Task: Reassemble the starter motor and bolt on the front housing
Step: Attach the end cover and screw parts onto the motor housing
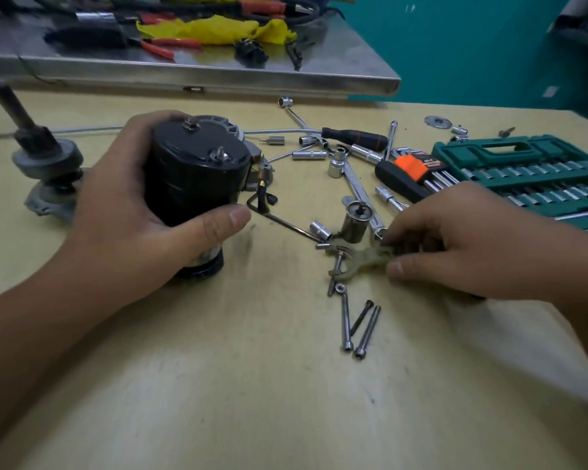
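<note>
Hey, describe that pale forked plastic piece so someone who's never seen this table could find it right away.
Start at the green socket case on the right of the table and come toward the person, to the right hand. Its fingers pinch one end of the forked piece. Among shiny sockets and long bolts, it alone is dull, yellowish and two-pronged.

One view only: the camera sits on my head and looks forward and down onto the surface [286, 401]. It is close; my forearms enter from the bottom corners, and my left hand [126, 212] and right hand [455, 252] fill the middle band. The wide-angle lens bends straight edges toward the borders. Beyond my hands the view reaches a metal shelf [218, 72] along the top and a teal wall [472, 45] past my right hand. The frame is slightly blurred.
</note>
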`<state>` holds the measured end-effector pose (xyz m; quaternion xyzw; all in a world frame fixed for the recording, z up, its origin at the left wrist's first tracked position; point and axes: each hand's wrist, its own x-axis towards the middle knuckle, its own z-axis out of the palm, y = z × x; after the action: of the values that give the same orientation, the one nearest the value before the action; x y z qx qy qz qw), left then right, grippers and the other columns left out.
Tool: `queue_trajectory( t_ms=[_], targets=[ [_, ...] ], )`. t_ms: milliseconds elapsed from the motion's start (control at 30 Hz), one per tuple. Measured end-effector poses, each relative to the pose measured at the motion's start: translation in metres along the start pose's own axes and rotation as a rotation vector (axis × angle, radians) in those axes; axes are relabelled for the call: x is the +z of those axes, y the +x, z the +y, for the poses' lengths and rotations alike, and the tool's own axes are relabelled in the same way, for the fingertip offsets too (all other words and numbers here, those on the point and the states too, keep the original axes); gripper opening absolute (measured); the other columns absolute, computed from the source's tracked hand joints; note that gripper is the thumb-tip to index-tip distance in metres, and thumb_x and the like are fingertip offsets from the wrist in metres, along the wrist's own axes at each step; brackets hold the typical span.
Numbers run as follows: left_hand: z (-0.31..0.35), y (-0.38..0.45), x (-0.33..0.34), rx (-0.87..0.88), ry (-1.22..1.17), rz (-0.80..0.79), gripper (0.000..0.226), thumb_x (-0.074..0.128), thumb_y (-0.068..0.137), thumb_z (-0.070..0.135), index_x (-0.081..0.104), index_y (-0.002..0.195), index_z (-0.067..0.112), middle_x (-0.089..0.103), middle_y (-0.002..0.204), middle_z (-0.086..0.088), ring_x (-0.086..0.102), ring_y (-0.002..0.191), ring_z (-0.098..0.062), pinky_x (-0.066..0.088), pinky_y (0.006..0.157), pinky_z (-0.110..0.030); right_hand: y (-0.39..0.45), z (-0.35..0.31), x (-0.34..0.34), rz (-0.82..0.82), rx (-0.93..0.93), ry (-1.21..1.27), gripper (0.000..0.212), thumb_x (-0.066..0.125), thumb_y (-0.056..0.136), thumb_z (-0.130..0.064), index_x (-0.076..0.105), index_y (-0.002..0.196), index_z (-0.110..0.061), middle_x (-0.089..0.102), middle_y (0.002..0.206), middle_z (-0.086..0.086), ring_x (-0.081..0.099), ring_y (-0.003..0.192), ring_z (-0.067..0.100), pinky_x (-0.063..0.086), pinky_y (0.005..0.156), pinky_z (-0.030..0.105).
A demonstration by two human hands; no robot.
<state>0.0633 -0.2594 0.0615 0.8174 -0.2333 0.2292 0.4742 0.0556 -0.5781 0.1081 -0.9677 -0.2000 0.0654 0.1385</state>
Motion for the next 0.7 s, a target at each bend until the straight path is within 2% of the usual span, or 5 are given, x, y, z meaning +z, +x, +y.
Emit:
queue_trajectory(
  t_ms=[133,300,433,533,700],
  targets=[
    [0.004,-0.001,0.001,0.000,0.025,-0.002,0.076,0.085,0.070,0.052,0.047,0.132,0.033,0.059,0.113,0.050,0.056,0.108,0.025,0.040,0.089,0.003,0.001,0.000,0.002,-0.021,0.053,-0.039,0.034,0.075,0.073,-0.056,0.076,0.103,-0.040,0.063,0.073,-0.025,0.058,0.080,-0.016,0.039,0.055,0.009],
    [0.002,0.001,0.002,-0.015,-0.040,-0.001,0.073,0.082,0.070,0.057,0.047,0.131,0.037,0.062,0.116,0.045,0.059,0.112,0.019,0.044,0.092,-0.002,0.003,-0.013,0.013,0.217,-0.092,0.146,0.024,0.075,0.078,-0.045,0.077,0.100,-0.036,0.064,0.072,-0.019,0.060,0.072,-0.006,0.039,0.058,0.010],
    [0.000,0.004,0.002,-0.014,-0.133,-0.007,0.058,0.067,0.084,0.073,0.050,0.129,0.039,0.068,0.119,0.031,0.064,0.115,0.006,0.049,0.094,-0.011,0.006,-0.031,0.027,0.027,-0.191,0.069,0.036,0.076,0.087,-0.044,0.071,0.123,-0.042,0.062,0.088,-0.019,0.059,0.085,-0.001,0.049,0.075,0.024],
    [-0.001,0.003,0.003,-0.016,-0.160,0.000,0.045,0.064,0.091,0.067,0.053,0.127,0.042,0.069,0.120,0.027,0.066,0.115,0.001,0.051,0.093,-0.015,0.006,-0.034,0.028,0.028,-0.185,0.067,0.024,0.078,0.086,-0.042,0.073,0.109,-0.040,0.063,0.085,-0.016,0.061,0.082,0.002,0.053,0.072,0.033],
    [0.000,0.003,0.003,-0.014,-0.161,0.014,0.039,0.068,0.090,0.054,0.055,0.125,0.042,0.070,0.117,0.030,0.067,0.112,0.002,0.052,0.093,-0.016,0.007,-0.035,0.026,0.033,-0.123,0.032,0.011,0.079,0.084,-0.042,0.073,0.091,-0.035,0.064,0.078,-0.016,0.061,0.075,0.001,0.053,0.069,0.030]
  ],
)
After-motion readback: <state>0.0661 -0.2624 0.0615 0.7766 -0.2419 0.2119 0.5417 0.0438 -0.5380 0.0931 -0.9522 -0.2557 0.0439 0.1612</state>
